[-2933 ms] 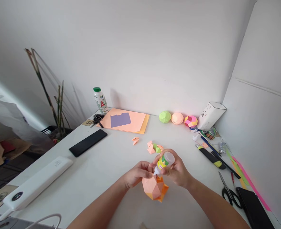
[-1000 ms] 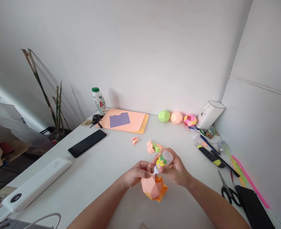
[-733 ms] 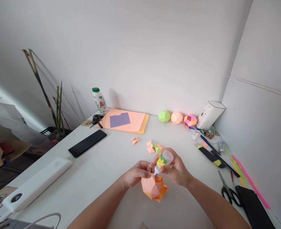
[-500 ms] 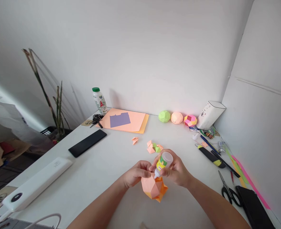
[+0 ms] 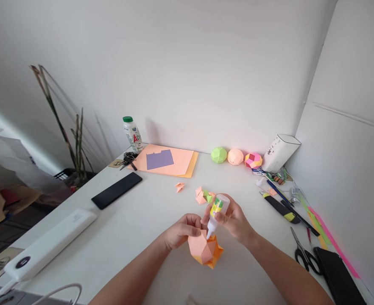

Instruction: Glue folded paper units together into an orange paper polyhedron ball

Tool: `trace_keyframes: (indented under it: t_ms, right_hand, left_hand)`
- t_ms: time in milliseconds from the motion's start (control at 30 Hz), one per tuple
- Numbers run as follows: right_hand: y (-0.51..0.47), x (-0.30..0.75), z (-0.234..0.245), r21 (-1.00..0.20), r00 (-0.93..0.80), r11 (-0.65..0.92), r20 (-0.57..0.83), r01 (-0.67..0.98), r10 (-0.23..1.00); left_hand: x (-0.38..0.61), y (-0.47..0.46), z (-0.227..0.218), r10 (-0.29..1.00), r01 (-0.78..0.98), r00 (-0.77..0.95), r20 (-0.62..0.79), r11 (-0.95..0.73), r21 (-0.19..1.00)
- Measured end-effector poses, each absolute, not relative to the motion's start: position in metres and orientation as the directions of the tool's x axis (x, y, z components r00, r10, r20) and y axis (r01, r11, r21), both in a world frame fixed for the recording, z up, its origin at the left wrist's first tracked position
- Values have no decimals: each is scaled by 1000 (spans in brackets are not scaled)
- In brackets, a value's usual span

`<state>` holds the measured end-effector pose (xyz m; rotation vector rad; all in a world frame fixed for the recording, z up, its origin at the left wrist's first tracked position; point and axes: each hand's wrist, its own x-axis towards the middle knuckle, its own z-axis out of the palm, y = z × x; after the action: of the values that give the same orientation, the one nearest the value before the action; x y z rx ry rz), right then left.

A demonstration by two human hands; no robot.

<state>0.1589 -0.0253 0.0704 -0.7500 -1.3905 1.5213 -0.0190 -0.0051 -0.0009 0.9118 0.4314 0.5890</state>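
Observation:
My left hand [image 5: 184,231] pinches the upper left edge of a folded paper ball [image 5: 202,249], peach on the near side and orange on the right, with open pointed flaps. In my right hand [image 5: 234,218] is a small glue bottle [image 5: 218,208] with a yellow and green label, tipped nozzle down. The nozzle's tip is at the flaps on top of the ball; whether it touches the paper I cannot tell. Just beyond the bottle lie folded peach and green paper pieces [image 5: 202,195], partly hidden by my right hand. A smaller peach folded piece [image 5: 180,187] lies to their left.
Three finished paper balls [image 5: 235,156] line the wall. Peach sheets [image 5: 180,161], a white bottle [image 5: 132,133] and a black phone [image 5: 117,190] sit left, near a white power strip-like device [image 5: 51,245]. Right are a cutter [image 5: 279,207], scissors [image 5: 306,256] and a black case [image 5: 341,275].
The glue bottle in my right hand has turned more upright to my view, its base shifting slightly up. My left hand and the paper ball stay in place.

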Motion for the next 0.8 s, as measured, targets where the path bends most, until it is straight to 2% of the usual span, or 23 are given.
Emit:
trace_keyframes:
  t_ms: [200, 267, 333, 400, 433, 500, 567, 600, 800]
  right_hand:
    - [-17, 169, 70, -991, -290, -55, -18, -121, 957]
    - [-10, 175, 69, -997, -243, -70, -72, 18, 967]
    - [0, 184, 65, -966, -178, -95, -140, 241, 974]
    - [12, 194, 61, -860, -104, -122, -198, 495, 975]
    - [17, 199, 58, -767, -52, -129, -207, 629, 977]
    - [28, 208, 53, -503, 33, -132, -201, 854, 979]
    - [36, 213, 48, -280, 79, -140, -218, 950, 973]
    - [39, 215, 45, -218, 89, -141, -235, 966, 968]
    - [42, 216, 34, -115, 71, -102, -251, 988, 965]
  left_hand:
    - [-19, -4, -6, 640, -346, 768, -36, 461, 817]
    - [-20, -3, -8, 639, -349, 768, -29, 456, 819]
    - [-21, -2, -9, 635, -349, 772, -24, 455, 819]
    - [-23, -1, -9, 623, -339, 781, -23, 456, 823]
    - [-24, -1, -9, 616, -332, 788, -24, 457, 825]
    - [-26, 1, -8, 597, -317, 802, -20, 455, 832]
    - [-29, 2, -6, 579, -311, 815, -7, 447, 839]
    - [-30, 3, -6, 570, -309, 821, 1, 443, 842]
    - [-36, 6, -2, 551, -298, 834, 18, 424, 855]
